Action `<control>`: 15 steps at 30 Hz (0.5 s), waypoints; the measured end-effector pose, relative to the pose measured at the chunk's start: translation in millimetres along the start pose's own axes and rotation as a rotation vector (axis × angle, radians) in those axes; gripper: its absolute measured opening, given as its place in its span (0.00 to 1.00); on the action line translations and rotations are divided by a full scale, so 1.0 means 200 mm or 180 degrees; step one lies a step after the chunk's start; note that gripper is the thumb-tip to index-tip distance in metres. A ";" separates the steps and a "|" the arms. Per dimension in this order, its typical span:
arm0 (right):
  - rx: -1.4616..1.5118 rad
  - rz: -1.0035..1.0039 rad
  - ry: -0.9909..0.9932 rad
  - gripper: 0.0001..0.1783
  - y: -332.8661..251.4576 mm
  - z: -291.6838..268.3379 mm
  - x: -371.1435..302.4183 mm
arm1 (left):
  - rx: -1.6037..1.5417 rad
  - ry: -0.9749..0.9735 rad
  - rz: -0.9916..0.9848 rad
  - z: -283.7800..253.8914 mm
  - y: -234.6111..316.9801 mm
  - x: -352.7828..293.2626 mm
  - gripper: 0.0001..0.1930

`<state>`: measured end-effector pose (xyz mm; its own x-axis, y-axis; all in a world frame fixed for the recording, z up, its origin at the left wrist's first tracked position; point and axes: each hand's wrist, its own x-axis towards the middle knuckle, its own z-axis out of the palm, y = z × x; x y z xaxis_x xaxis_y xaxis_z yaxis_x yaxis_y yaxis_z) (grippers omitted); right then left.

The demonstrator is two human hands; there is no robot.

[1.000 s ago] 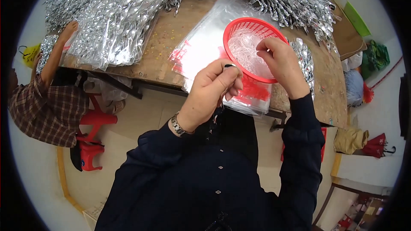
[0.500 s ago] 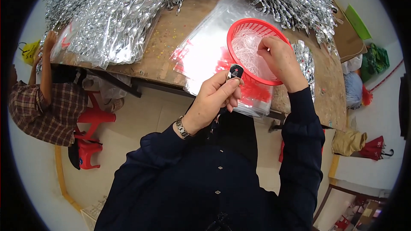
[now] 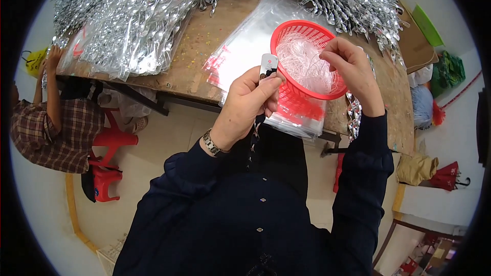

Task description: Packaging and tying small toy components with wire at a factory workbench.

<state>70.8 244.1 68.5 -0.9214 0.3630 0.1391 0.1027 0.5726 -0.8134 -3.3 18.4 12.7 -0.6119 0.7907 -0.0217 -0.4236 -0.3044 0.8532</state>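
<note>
Mid-frame, the left hand (image 3: 248, 100) pinches a shiny silver strip (image 3: 269, 63). Right of center, the right hand (image 3: 354, 70) curls over white strings (image 3: 302, 61) in a red plastic basket (image 3: 318, 94); I can't tell its grip.

red basket (image 3: 312, 30): 1 | held silver strip (image 3: 269, 63): 1 | wristwatch (image 3: 209, 143): 1 | red umbrella (image 3: 444, 176): 1
</note>
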 end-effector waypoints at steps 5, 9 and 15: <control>0.0023 0.0007 -0.0094 0.04 -0.01 0.01 -0.02 | 0.0252 -0.0055 -0.0015 0.02 0.03 0.02 0.12; 0.0120 -0.0001 0.0000 0.04 -0.03 0.01 -0.04 | 0.0268 -0.0108 0.0091 0.05 0.05 0.04 0.13; 0.0418 -0.0094 0.0062 0.05 -0.08 0.01 -0.07 | 0.0486 -0.0087 0.0143 0.09 0.07 0.08 0.11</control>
<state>81.3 227.9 77.8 -0.9156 0.3623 0.1741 0.0244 0.4825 -0.8755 -7.7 36.6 34.1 -0.6087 0.7928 0.0308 -0.2884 -0.2572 0.9223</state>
